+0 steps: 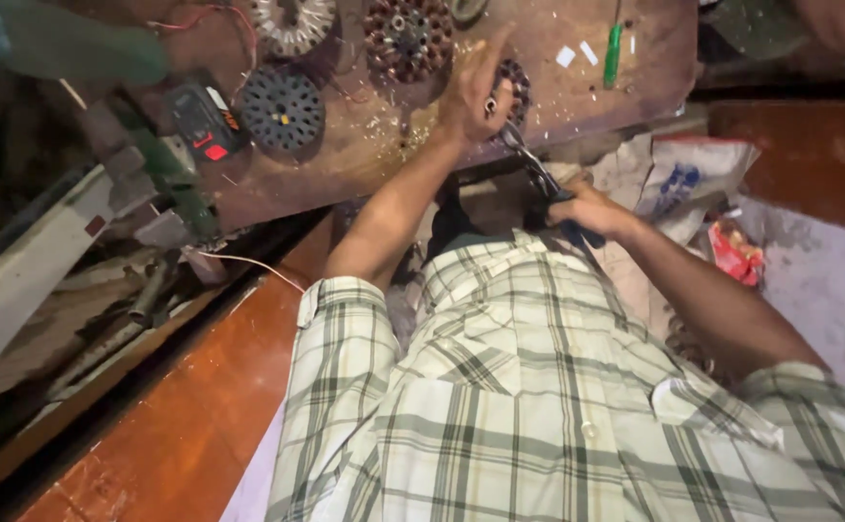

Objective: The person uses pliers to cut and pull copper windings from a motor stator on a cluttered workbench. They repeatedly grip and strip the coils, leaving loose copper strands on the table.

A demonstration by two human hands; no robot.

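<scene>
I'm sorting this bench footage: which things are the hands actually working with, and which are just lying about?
In use:
left hand on a small round wound part
right hand gripping dark-handled pliers that reach up to that part

Lying about:
black perforated disc
copper-wound stator
pale ring stator
multimeter
green screwdriver
printed bag

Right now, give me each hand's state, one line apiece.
Left hand: on the round wound coil on the workbench, fingers partly spread.
Right hand: closed around the dark handles of the pliers.

Four round motor cores (282,108), one screwdriver (614,53)
</scene>
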